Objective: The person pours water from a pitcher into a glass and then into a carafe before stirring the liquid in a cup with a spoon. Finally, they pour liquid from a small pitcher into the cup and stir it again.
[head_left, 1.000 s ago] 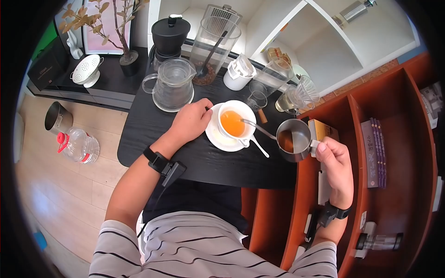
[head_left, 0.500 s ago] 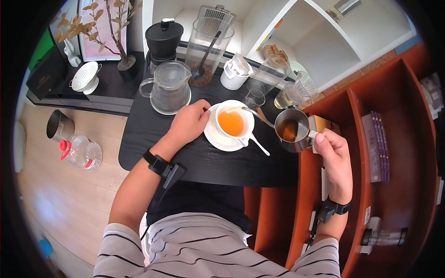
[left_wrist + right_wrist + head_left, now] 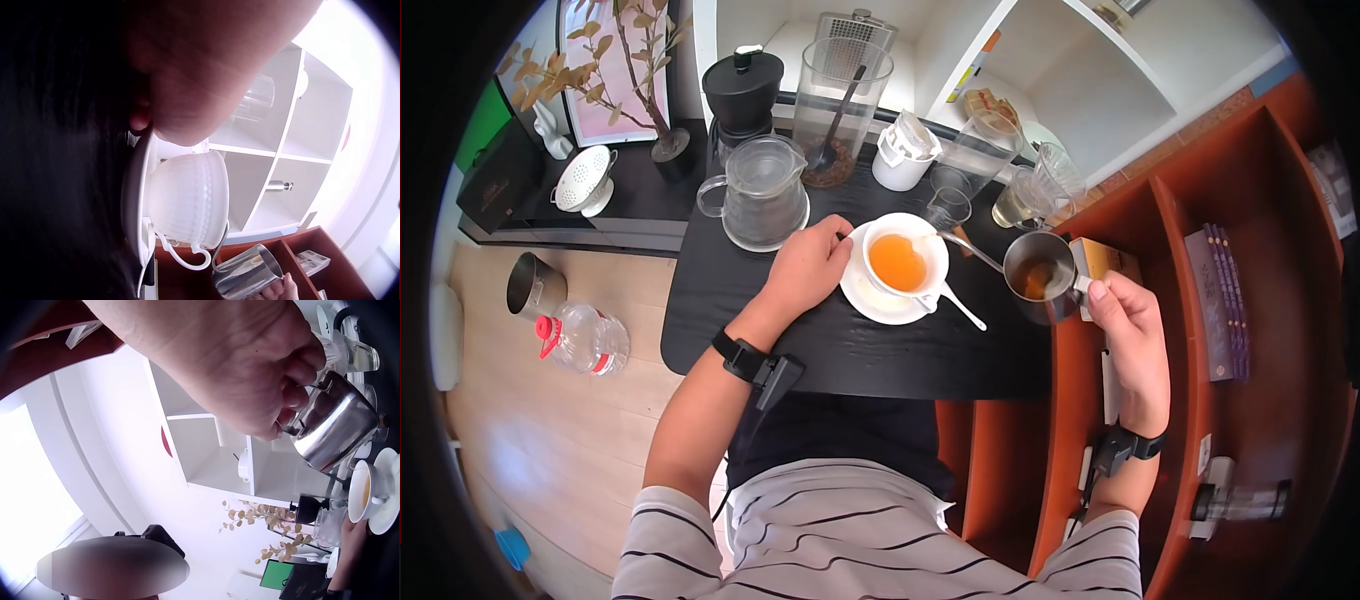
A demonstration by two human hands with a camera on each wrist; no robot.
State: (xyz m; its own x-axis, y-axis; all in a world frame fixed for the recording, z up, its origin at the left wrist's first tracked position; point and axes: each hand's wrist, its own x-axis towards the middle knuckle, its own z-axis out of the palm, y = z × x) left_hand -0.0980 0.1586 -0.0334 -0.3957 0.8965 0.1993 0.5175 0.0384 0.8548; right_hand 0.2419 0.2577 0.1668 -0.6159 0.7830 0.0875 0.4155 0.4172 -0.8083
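Observation:
On the black table a white cup (image 3: 187, 194) of orange liquid (image 3: 897, 262) stands on a white saucer (image 3: 862, 298). A white spoon (image 3: 966, 308) lies on the saucer, its handle sticking out past the rim. My left hand (image 3: 805, 268) pinches the saucer's left edge, one fingertip showing under it in the left wrist view. With my right hand (image 3: 1135, 320) I grip the handle of a steel gooseneck pitcher (image 3: 337, 428) to the right of the cup. The pitcher's thin spout (image 3: 972, 250) reaches to the cup's far right rim. Some brownish liquid shows inside the pitcher.
Behind the cup stand a glass server (image 3: 765, 190), a black grinder (image 3: 743, 90), a tall clear container (image 3: 830, 110) with beans and a white cup with a drip bag (image 3: 902, 165). Glassware (image 3: 1030, 195) stands right of them. A reddish-brown shelf (image 3: 1175, 260) borders the table's right side.
The pitcher has drawn slightly to the right, and its spout tip has gone from over the liquid to the cup's far right rim. My left hand stays on the saucer.

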